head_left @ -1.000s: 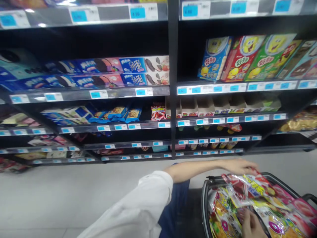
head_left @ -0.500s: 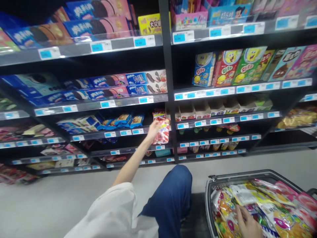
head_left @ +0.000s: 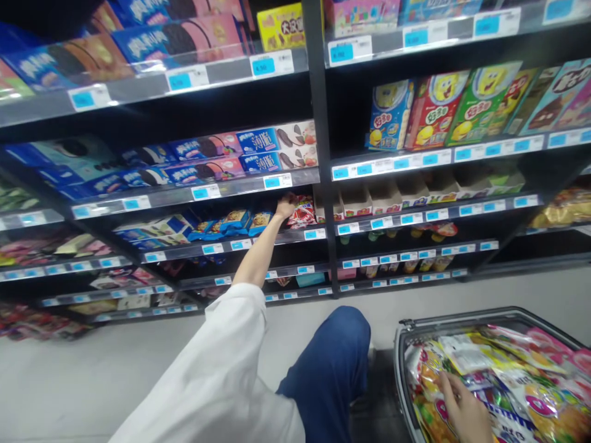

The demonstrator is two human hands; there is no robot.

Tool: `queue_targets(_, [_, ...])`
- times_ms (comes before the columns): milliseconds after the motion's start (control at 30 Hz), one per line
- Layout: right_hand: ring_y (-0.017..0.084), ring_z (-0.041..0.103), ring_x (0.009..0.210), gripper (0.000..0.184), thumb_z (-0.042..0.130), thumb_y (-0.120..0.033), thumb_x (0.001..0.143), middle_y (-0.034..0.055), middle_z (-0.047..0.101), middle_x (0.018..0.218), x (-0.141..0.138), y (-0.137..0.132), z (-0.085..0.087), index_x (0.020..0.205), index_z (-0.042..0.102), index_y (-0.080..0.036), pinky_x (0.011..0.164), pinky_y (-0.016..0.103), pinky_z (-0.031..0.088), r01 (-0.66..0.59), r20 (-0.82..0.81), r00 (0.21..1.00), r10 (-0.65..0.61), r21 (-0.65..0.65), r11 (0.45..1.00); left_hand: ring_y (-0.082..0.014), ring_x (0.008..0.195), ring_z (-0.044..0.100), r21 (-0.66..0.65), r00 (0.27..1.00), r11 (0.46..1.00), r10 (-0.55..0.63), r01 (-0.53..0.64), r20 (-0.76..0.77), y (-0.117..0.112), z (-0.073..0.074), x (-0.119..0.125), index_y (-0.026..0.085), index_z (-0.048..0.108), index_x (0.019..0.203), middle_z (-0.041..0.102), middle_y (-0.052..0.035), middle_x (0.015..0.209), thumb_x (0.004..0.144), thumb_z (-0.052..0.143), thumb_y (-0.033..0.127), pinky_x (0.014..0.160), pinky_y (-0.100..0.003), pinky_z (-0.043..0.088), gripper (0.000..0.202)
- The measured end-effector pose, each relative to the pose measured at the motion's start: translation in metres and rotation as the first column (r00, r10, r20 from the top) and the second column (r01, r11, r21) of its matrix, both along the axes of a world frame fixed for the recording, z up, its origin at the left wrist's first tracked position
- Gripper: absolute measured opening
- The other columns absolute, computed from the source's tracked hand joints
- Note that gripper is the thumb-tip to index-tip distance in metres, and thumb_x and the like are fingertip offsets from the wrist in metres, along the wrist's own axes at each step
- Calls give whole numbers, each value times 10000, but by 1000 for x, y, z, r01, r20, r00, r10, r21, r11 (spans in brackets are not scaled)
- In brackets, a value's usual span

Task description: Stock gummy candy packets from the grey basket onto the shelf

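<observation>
My left hand (head_left: 287, 205) reaches deep into a middle shelf, with its fingers closed at the upper left of a red-and-white snack bag (head_left: 303, 213). The bag is on the shelf behind the price strip; my fingertips are partly hidden. Blue snack packs (head_left: 235, 220) lie just left of it. My right hand (head_left: 466, 409) is over a grey-rimmed shopping basket (head_left: 401, 363), low on the right. Its fingers are curled together against the colourful candy bags (head_left: 545, 400) inside, and what they grip, if anything, is hidden.
A dark upright post (head_left: 321, 123) divides the shelving just right of the bag. Open cartons (head_left: 388, 200) stand beyond it. Boxes of biscuits (head_left: 258, 141) fill the shelf above. My bent knee (head_left: 341, 332) is between my left arm and the basket.
My left hand has moved up and inward with the snack bag, from in front of the shelf edge onto the shelf. My right hand stays over the basket. The view has shifted slightly.
</observation>
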State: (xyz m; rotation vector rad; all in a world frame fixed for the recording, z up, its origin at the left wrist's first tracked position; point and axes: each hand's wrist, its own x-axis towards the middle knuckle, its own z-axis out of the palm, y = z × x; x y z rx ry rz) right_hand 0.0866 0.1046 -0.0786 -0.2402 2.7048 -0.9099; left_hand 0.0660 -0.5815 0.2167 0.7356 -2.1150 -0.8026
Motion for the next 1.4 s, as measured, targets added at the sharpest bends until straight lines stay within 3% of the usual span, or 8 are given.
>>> queue_targets(167, [412, 718, 945, 739, 346, -756, 774, 123, 777, 952, 1, 6, 5, 1128, 719, -225, 771, 453, 497, 57, -19, 998, -56, 23, 998, -354, 1483, 372, -220, 986, 975, 1, 36, 166, 12, -5, 12, 187, 604, 1380, 495, -157, 1524, 970, 556, 354, 1292, -527, 220, 445])
queue_targets(333, [413, 720, 949, 757, 343, -759, 769, 132, 777, 959, 0, 10, 3, 1132, 722, -213, 781, 453, 491, 67, -15, 998, -66, 33, 997, -354, 1519, 324, -285, 916, 923, -140, 259, 377, 38, -28, 29, 231, 567, 1475, 454, -114, 1582, 991, 500, 469, 1303, -536, 194, 543])
queue_targets(533, [432, 716, 960, 787, 320, -774, 790, 137, 771, 906, -2, 10, 1, 1156, 730, -211, 751, 452, 483, 38, 4, 999, -38, 85, 996, -376, 1577, 191, -263, 881, 918, -158, 297, 445, 35, -39, 27, 190, 451, 1565, 344, -151, 1649, 1009, 463, 541, 1312, -563, 102, 658])
queue_targets(667, [421, 718, 958, 776, 325, -780, 775, 132, 775, 940, -1, 8, 3, 1120, 734, -218, 732, 442, 484, 34, 7, 999, -35, 62, 998, -409, 1576, 184, -229, 877, 933, -147, 276, 458, 22, -33, 14, 180, 464, 1542, 349, -180, 1641, 997, 500, 524, 1283, -614, 154, 645])
queue_targets(867, [406, 718, 946, 737, 331, -756, 785, 131, 775, 951, 1, 6, 10, 1102, 728, -222, 726, 437, 484, 33, 2, 999, -33, 40, 999, -398, 1588, 155, -211, 876, 931, -179, 298, 448, 21, -28, 10, 188, 486, 1526, 340, -168, 1651, 965, 558, 506, 1304, -581, 97, 649])
queue_targets(1133, [398, 729, 877, 718, 356, -759, 782, 121, 777, 895, -1, 10, -3, 1063, 746, -226, 668, 425, 483, 31, -56, 998, -31, 8, 999, -439, 1577, 176, -164, 872, 955, -145, 247, 468, 13, -18, 16, 195, 507, 1508, 300, -189, 1664, 681, 859, 595, 1287, -551, 219, 983])
queue_targets(1267, [386, 735, 792, 682, 383, -745, 799, 118, 770, 818, -2, 8, -3, 1019, 761, -222, 634, 417, 483, 25, -123, 992, -25, -6, 1000, -367, 1486, 418, -126, 834, 966, -123, 223, 537, 0, 3, 5, 128, 559, 1442, 466, -214, 1569, 606, 898, 605, 1220, -411, 378, 1021])
queue_targets(1400, [353, 717, 683, 616, 400, -671, 847, 143, 760, 783, 10, -3, 23, 945, 762, -183, 608, 389, 475, 12, -217, 976, -28, -78, 997, -328, 1346, 585, -110, 756, 974, -81, 198, 649, 8, 21, 1, 97, 603, 1367, 585, -203, 1465, 601, 877, 660, 1113, -340, 479, 989])
